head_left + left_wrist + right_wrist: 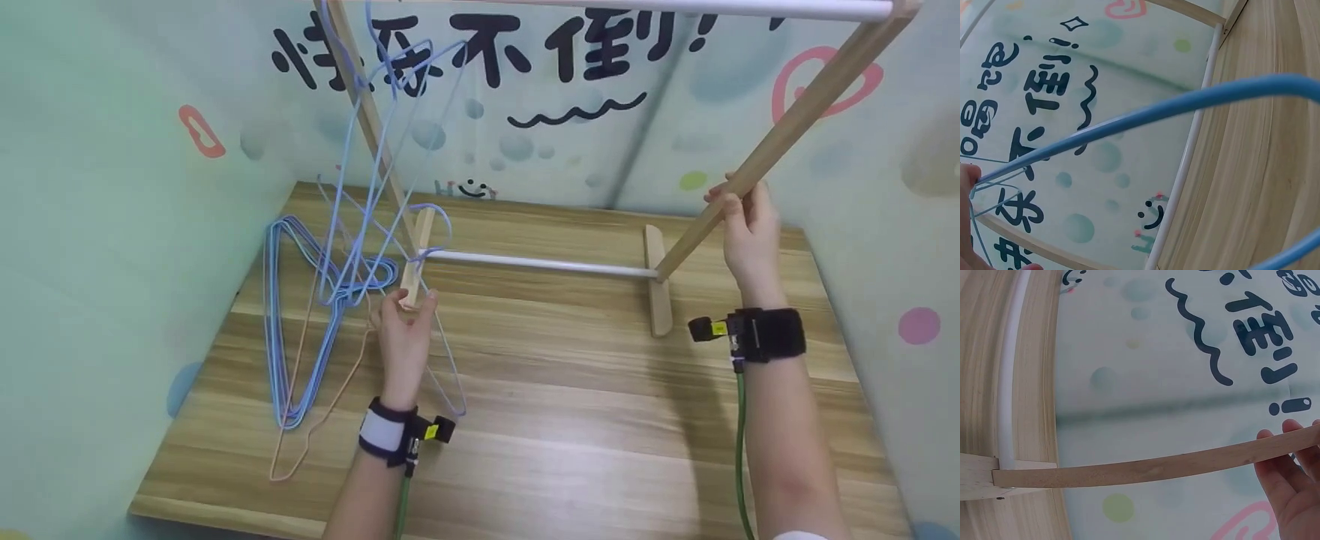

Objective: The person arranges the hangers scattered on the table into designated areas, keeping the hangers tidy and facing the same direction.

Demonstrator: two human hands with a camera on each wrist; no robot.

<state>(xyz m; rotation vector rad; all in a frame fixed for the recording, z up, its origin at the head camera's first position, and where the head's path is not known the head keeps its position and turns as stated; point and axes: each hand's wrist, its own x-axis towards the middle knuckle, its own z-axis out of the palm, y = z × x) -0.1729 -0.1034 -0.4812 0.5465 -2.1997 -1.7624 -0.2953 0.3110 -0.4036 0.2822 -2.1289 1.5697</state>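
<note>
Here, lettered wall behind, wooden table below, right hand grips a post; left hand's hold unclear.

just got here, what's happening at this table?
A person's right hand grips the right post of a rack standing on the table. Their left hand is by the rack's left foot, at a loose blue hanger; whether the fingers grip it is unclear. More hangers hang at the rack's left side, and a bundle of blue hangers lies on the table with an orange-pink one.
</note>
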